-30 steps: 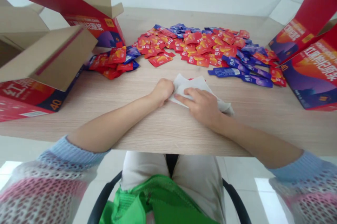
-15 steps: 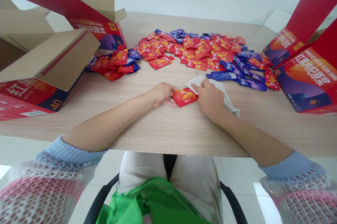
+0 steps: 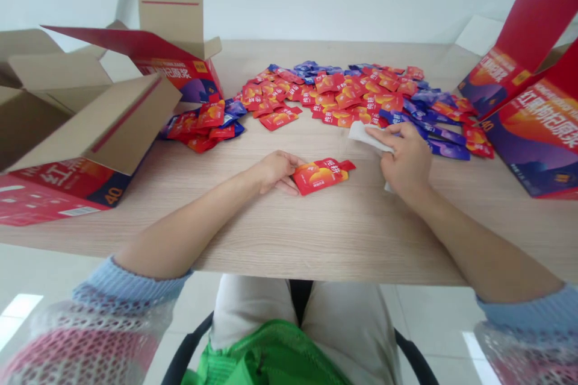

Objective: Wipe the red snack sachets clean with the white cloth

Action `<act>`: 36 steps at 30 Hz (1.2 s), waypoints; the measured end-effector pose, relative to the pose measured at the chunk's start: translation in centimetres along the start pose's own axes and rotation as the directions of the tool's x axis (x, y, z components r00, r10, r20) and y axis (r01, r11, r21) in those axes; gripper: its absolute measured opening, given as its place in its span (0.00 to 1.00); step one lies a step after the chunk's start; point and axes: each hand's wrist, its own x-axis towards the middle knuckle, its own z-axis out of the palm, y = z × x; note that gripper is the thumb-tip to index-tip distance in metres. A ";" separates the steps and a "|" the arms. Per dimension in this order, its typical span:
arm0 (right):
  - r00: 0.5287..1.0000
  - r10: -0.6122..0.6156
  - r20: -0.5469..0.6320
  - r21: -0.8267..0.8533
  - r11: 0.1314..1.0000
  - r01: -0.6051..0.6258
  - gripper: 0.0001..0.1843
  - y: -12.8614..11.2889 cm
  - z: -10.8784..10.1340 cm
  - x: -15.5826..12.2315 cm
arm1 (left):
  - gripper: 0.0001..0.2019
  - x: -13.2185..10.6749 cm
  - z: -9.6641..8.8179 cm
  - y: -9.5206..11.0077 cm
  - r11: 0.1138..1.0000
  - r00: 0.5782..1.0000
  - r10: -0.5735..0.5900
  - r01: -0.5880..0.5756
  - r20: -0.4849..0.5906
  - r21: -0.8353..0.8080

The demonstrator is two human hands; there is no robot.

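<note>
While L hand (image 3: 277,173) pinches one end of the red sachet (image 3: 320,175), fingers closed on it, in front of the sachet pile (image 3: 347,97), R hand (image 3: 409,161) grips a white cloth (image 3: 366,134) nr the pile's front R side. Vs half a sec ago, R hand + cloth have moved off the sachet; its narrow end, prev. covered, now shows.

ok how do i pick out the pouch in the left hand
On the pale wooden table, find the heap of red and blue pouches. On its near side, the left hand holds a red pouch by one end, orange artwork showing. Unlike its neighbours, it is held, apart from the heap.
</note>
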 end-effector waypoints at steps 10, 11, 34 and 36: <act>0.860 -0.270 0.432 0.027 0.957 0.287 0.33 -5.7 1.9 -1.1 | 0.21 0.4 -0.1 -0.2 0.994 1.000 0.014 -0.015 -0.006 -0.112; 0.842 -0.298 0.450 0.060 0.951 0.304 0.34 -5.7 1.7 -0.8 | 0.21 0.4 -0.2 -0.1 0.994 1.000 0.010 -0.010 0.001 -0.111; 0.764 -0.388 0.515 0.257 0.921 0.294 0.34 2.0 -0.1 1.0 | 0.23 -0.4 0.9 -0.1 0.997 0.991 0.068 -0.071 -0.112 -0.024; 0.850 -0.314 0.422 0.266 0.940 0.216 0.32 2.8 0.0 1.4 | 0.23 -0.4 1.3 -0.2 0.995 0.983 0.093 -0.088 -0.156 0.041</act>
